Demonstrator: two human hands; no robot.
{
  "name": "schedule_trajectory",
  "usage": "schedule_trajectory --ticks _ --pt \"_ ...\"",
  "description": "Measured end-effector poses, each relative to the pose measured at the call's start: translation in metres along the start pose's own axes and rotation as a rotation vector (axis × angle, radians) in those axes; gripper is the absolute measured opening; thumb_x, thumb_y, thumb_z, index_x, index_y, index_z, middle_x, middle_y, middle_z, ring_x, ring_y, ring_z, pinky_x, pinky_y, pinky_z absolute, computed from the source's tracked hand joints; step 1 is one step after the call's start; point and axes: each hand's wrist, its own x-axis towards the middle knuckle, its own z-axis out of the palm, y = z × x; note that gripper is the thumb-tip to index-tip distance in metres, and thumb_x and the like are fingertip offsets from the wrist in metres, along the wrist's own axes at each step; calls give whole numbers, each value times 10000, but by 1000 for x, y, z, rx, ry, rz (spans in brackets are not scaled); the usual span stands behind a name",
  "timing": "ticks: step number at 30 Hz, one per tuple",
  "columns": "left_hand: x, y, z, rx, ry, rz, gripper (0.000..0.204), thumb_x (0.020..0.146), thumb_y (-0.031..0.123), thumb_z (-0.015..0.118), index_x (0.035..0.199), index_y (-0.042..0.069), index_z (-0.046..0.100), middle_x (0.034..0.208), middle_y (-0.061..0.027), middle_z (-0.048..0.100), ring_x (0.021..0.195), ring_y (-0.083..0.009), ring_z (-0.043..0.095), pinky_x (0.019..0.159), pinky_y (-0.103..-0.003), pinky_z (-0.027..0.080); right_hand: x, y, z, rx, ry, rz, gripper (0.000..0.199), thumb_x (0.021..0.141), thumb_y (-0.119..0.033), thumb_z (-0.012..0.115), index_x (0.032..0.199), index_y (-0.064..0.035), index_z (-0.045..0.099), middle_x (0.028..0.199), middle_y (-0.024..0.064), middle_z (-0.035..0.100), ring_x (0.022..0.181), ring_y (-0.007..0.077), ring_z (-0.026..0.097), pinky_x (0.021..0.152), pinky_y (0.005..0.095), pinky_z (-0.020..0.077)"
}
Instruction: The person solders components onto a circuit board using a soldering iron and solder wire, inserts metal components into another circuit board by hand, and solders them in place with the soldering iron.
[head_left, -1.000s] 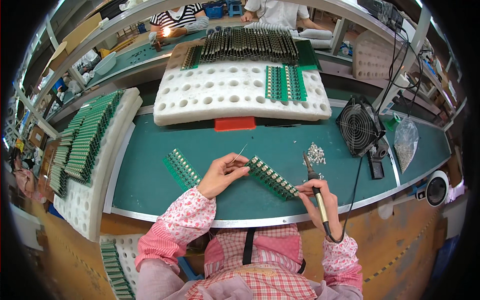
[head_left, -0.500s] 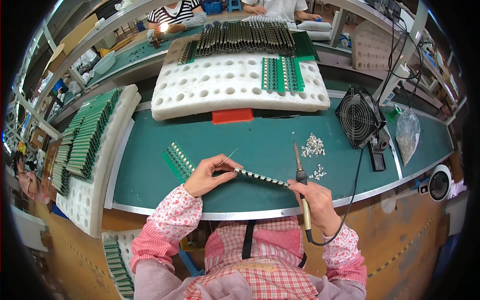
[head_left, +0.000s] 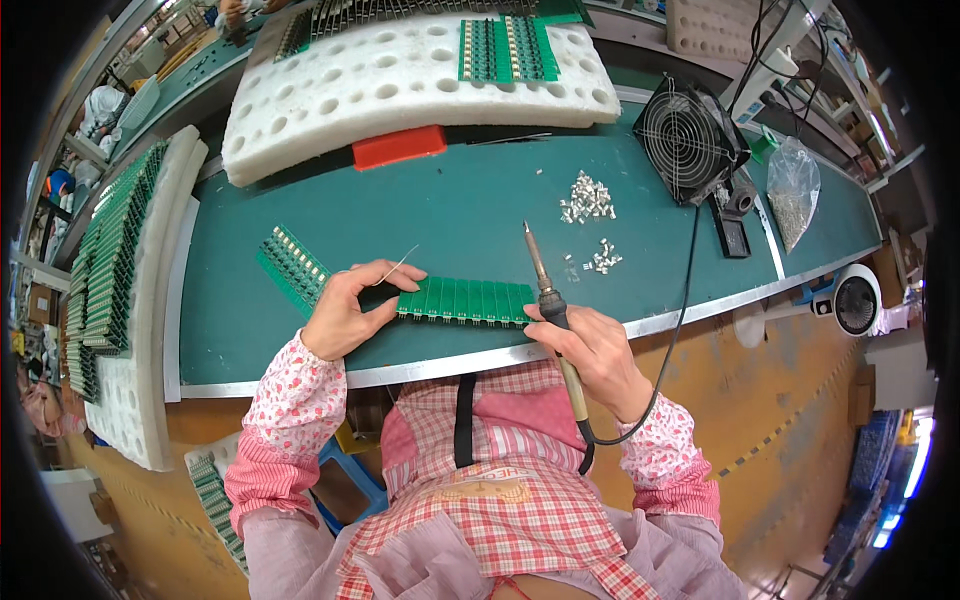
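A green circuit board panel (head_left: 465, 298) is held above the bench near its front edge, its flat green face showing and a row of pins along its near edge. My left hand (head_left: 348, 308) pinches the panel's left end. From those fingers sticks up a thin solder wire (head_left: 402, 262). Wrapped round a soldering iron (head_left: 574, 385) is my right hand (head_left: 595, 352), its fingertips also at the panel's right end. The iron's tip points up and away, clear of the panel. Another circuit board (head_left: 290, 265) lies beyond my left hand, partly hidden by it.
Two piles of small metal parts (head_left: 588, 198) lie right of centre. Behind them stand a fan (head_left: 688, 135), an iron stand (head_left: 733, 232) and a bag of parts (head_left: 793, 195). White foam blocks (head_left: 330, 95) carry boards behind and left. A red tray (head_left: 400, 147) sits at the back.
The panel has turned from edge-on to show its flat green face. Both hands still hold it, and the iron stays in my right hand. The whole view has shifted.
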Motion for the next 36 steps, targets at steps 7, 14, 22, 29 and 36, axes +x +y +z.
schedule_trajectory --ticks 7,14,22,29,36 --pt "-10 3 8 339 79 156 279 683 -107 591 917 22 672 1081 -96 702 1084 -282 632 977 -391 425 -4 -4 6 -18 5 -42 302 719 -84 682 1018 -82 642 904 92 644 808 260 650 720 386 543" --pt "-22 3 26 383 94 227 213 719 -42 666 892 81 677 1069 -45 705 1077 -224 645 949 -368 441 -23 -15 -4 -124 -68 -64 299 711 -82 664 1010 -80 646 953 109 669 797 261 637 690 372 529" --pt "-21 10 24 598 15 305 262 716 -36 597 940 87 650 1129 -36 663 992 -251 614 888 -379 445 -24 -17 -1 -45 -84 20 321 716 -40 653 1036 -65 640 988 134 665 892 302 671 798 388 574" --pt "-16 23 16 682 -42 284 273 695 -59 599 933 66 645 1136 -57 648 972 -270 611 880 -381 442 -23 -13 7 -57 -53 29 337 706 -68 679 1042 -66 647 1023 144 660 923 318 674 783 376 578" --pt "-17 29 22 708 -85 257 273 721 -55 552 959 57 625 1143 -81 628 957 -280 607 886 -392 436 -29 -14 8 -74 -61 53 348 710 -79 684 1056 -72 651 1004 140 654 914 323 674 788 380 578"
